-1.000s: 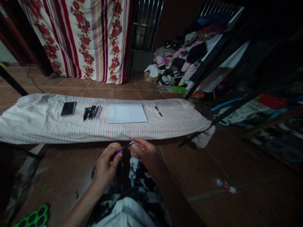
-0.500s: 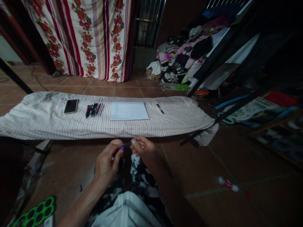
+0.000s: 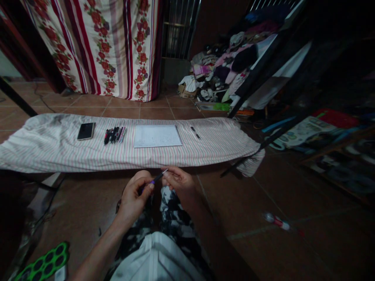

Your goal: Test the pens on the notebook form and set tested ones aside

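My left hand [image 3: 133,201] is closed round a dark pen [image 3: 158,178] with a purple part near its fingers. The pen slants up to the right over my knees, and its thin, pale tip shows. At that end is my right hand [image 3: 180,185], its fingers curled and its thumb against the pen. Beyond both hands, a spiral notepad [image 3: 158,136] with faint writing lies on a striped cloth [image 3: 117,159]. Left of the notepad lie several pens [image 3: 115,135] side by side, and a phone [image 3: 86,131]. One black pen [image 3: 195,132] lies alone on the right.
A plastic bottle [image 3: 277,221] lies on the tiled floor at right. A green holder with round dark holes [image 3: 43,263] is at lower left. Dark metal bars [image 3: 243,160] frame the cloth-covered surface. Behind it are a floral curtain [image 3: 117,47] and a heap of clothes [image 3: 222,72].
My right fingers have shifted a little at the pen's end, so its pale tip now shows. My left hand keeps hold of the pen. The whole view has shifted slightly.
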A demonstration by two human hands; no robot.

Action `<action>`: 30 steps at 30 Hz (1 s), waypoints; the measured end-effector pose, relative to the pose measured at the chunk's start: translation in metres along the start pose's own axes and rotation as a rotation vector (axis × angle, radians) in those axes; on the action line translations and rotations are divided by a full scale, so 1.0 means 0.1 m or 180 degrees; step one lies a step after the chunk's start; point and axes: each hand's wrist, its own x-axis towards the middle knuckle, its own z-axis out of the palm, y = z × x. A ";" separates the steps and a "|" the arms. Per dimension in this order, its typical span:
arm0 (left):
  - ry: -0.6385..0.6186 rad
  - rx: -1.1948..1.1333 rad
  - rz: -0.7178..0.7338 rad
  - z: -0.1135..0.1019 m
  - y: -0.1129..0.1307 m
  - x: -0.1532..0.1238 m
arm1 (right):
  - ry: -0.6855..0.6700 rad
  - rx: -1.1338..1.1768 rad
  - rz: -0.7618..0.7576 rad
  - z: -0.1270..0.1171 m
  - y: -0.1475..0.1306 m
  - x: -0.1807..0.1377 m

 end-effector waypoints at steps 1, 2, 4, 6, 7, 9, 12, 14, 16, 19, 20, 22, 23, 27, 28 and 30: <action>-0.0033 -0.0038 -0.0036 0.00 -0.01 0.00 | 0.0014 -0.0012 -0.0014 0.00 0.00 -0.01; -0.0050 -0.0049 -0.0053 0.01 -0.02 -0.01 | 0.0041 -0.0036 -0.0023 -0.01 0.01 -0.01; -0.0067 0.0011 -0.0042 0.02 -0.05 -0.01 | 0.0115 -0.0093 0.0003 -0.02 0.00 -0.01; -0.0049 0.0116 0.0043 0.02 -0.08 -0.01 | 0.0180 -0.0136 0.0068 -0.04 0.00 -0.01; -0.0027 0.0165 0.0113 0.02 -0.08 0.00 | 0.0208 -0.0156 0.0095 -0.04 -0.01 0.00; 0.0043 0.0256 0.0286 0.01 -0.08 0.01 | 0.0248 -0.0205 0.0124 -0.05 -0.01 0.01; 0.0141 0.0438 0.0508 -0.01 -0.03 0.03 | 0.0330 -0.0236 0.0141 -0.04 0.01 0.05; 0.0183 0.0654 0.0628 -0.01 0.04 0.05 | 0.0414 -0.0181 0.0204 -0.02 0.03 0.07; 0.0239 0.0931 0.0768 -0.01 0.10 0.07 | 0.0507 -0.0067 0.0282 0.01 0.05 0.09; 0.0368 0.1195 0.0957 0.03 0.18 0.10 | 0.0600 0.0135 0.0365 0.02 0.05 0.09; 0.0392 0.1201 0.0981 0.04 0.18 0.11 | 0.0606 0.0187 0.0384 0.01 0.04 0.09; 0.0383 0.1082 0.0940 0.06 0.18 0.12 | 0.0610 0.0277 0.0380 0.00 0.01 0.08; 0.0353 0.0959 0.0870 0.07 0.16 0.12 | 0.0610 0.0325 0.0359 -0.01 0.00 0.07; 0.0165 0.0300 0.0349 0.09 0.09 0.10 | 0.0513 0.0497 0.0325 -0.04 -0.03 0.05; 0.0124 0.0159 0.0182 0.09 0.08 0.10 | 0.0469 0.0510 0.0338 -0.04 -0.03 0.04; 0.0034 -0.0071 -0.0130 0.09 0.09 0.09 | 0.0411 0.0528 0.0343 -0.04 -0.03 0.04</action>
